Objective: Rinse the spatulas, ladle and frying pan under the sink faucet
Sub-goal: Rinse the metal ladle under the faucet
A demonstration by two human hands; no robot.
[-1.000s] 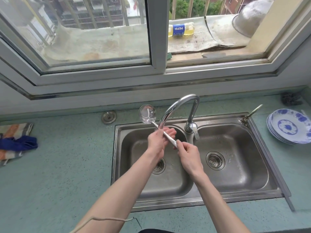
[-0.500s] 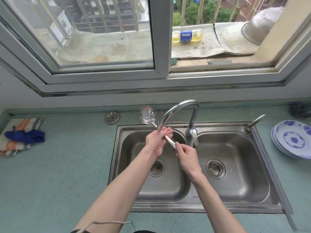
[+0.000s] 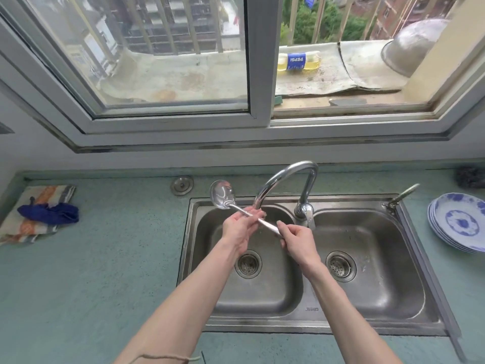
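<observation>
Two bare forearms over the double sink (image 3: 409, 306). Right hand (image 3: 296, 239) closed on the handle end of the ladle (image 3: 223, 197); left hand (image 3: 240, 228) loosely curled, fingers apparently wrapped round the shaft just under the faucet (image 3: 283, 179) spout. Ladle bowl tilted up over the left basin's back rim. Water flow hard to tell. Farther back on the table: stacked blue-patterned plates (image 3: 456, 224) right, folded cloth (image 3: 39, 214) left. Beyond the window, a bottle (image 3: 298, 61) on the ledge.

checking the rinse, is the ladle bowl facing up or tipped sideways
Tipped sideways: the ladle bowl stands on edge, its hollow facing the camera, handle held in both hands.
</observation>
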